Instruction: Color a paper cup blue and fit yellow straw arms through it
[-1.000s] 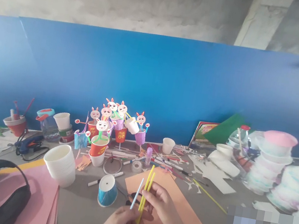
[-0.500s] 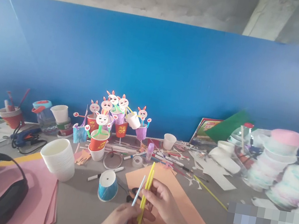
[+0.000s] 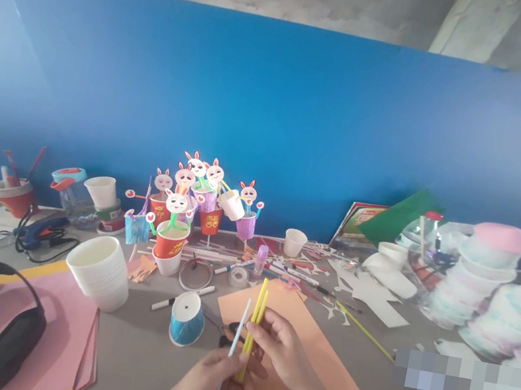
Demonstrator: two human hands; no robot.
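Observation:
My left hand [image 3: 213, 380], with a red bead bracelet at the wrist, is closed around a light blue straw [image 3: 241, 326] and the lower part of two yellow straws [image 3: 256, 319]. My right hand [image 3: 281, 345] pinches the yellow straws higher up between thumb and fingers. Their tops stand almost upright side by side, with the blue one leaning just left of them. Under the hands lies an orange paper sheet [image 3: 324, 374], and dark scissors [image 3: 232, 331] are partly hidden behind the straws. An upside-down blue paper cup [image 3: 185, 326] with a hole in its base stands left of the hands.
Rabbit-faced cup figures [image 3: 170, 240] stand at the back centre. Stacked white cups [image 3: 99, 277], pink paper [image 3: 58, 341] and a black headset-like object [image 3: 7, 345] lie left. Pens, a tape roll [image 3: 238, 276] and paper scraps fill the middle back. Painted cup stacks [image 3: 465, 292] stand right.
The view has shifted slightly. Both hands keep hold of the straws, and the tops of the two yellow straws show a little farther apart.

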